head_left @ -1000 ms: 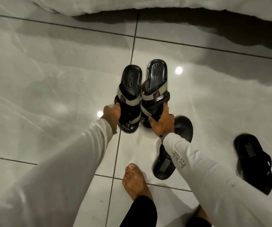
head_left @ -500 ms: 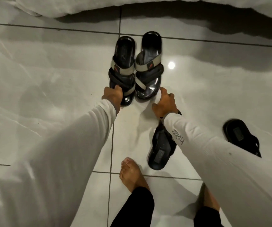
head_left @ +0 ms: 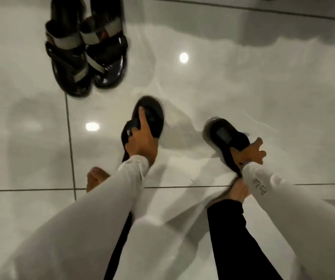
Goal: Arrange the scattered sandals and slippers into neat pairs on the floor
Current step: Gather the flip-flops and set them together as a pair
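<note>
Two black sandals with grey straps, one [head_left: 67, 63] beside the other [head_left: 106, 55], stand together as a pair at the upper left. A plain black slipper [head_left: 152, 114] lies in the middle of the floor. My left hand [head_left: 142, 142] grips it, index finger stretched along its sole and thumb at the strap. To the right, a matching black slipper [head_left: 223, 134] is blurred and tilted. My right hand [head_left: 249, 153] holds it at the strap end, the other fingers splayed.
The floor is glossy pale tile [head_left: 243, 77] with dark grout lines and bright lamp reflections. My bare left foot [head_left: 95, 177] and right foot [head_left: 237, 190] stand just behind the two slippers. A dark shadow edge runs along the top right.
Both hands let go of the strapped sandals, which stay paired at the upper left. My left hand moved onto the middle black slipper; my right hand took the other one. The view shifted down and right.
</note>
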`<control>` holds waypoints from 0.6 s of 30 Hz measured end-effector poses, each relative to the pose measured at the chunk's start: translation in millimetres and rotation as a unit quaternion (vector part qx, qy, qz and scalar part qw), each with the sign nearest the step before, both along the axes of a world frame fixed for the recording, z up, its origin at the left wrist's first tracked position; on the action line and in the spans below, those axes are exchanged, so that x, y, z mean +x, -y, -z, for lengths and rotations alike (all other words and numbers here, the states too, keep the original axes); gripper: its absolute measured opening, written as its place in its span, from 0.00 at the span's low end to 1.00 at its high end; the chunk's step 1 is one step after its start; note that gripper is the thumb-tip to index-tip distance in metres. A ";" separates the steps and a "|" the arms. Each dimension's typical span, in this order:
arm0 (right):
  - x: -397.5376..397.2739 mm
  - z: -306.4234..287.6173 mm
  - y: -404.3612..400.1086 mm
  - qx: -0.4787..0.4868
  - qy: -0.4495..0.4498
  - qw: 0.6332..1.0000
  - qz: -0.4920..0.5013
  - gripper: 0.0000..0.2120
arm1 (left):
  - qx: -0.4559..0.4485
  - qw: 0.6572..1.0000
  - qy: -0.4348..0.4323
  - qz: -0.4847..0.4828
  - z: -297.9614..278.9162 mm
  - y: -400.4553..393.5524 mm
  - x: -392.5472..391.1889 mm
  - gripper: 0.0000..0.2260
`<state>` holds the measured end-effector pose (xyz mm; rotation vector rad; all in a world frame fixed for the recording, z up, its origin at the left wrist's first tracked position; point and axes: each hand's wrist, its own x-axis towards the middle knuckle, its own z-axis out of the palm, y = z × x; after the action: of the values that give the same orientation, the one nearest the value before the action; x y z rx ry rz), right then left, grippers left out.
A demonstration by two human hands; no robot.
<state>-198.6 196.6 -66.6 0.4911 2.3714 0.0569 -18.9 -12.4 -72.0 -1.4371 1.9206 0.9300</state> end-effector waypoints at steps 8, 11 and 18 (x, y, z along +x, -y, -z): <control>-32.8 30.9 -31.7 -0.059 0.035 0.991 -0.115 0.20 | -0.039 0.996 -0.077 0.005 14.2 2.1 -49.0 0.30; -50.2 23.4 -36.0 -0.080 0.012 0.981 -0.174 0.14 | -0.024 0.995 -0.089 0.023 16.3 -8.7 -90.1 0.30; -125.9 -13.6 -73.6 -0.065 -0.030 0.966 -0.249 0.12 | 0.060 0.983 -0.141 -0.106 12.4 -50.3 -201.4 0.30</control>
<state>-324.4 270.2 -53.0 -0.1753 2.4826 0.1150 -220.3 38.0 -84.4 -1.5255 1.8913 1.3897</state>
